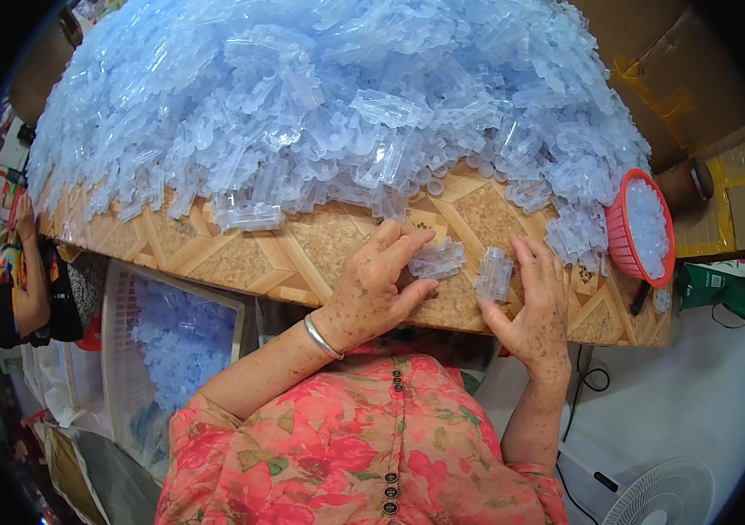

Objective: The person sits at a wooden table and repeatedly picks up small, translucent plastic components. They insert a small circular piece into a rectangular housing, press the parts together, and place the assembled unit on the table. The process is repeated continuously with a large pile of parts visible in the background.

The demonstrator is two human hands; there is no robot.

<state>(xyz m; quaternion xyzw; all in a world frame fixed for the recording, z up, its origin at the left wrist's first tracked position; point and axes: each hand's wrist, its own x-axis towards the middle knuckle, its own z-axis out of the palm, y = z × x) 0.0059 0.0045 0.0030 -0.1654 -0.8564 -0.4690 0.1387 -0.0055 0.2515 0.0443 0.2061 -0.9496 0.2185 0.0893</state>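
Note:
My left hand [378, 284], with a silver bangle on the wrist, pinches a clear pale-blue ridged plastic piece [439, 259] between thumb and fingers at the table's near edge. My right hand [537, 306] grips a second such piece [494, 274], held upright just right of the first. Both hands rest on the patterned tabletop [241, 254]. A huge heap of the same translucent blue plastic pieces [328, 96] covers most of the table behind my hands.
A red basket [615, 229] of small clear pieces stands at the table's right edge. Below left is a white crate [114, 350] with more blue pieces. Another person's arm [29, 289] shows at far left. Cardboard boxes [678, 79] lie at right, and a white fan [665, 494] stands bottom right.

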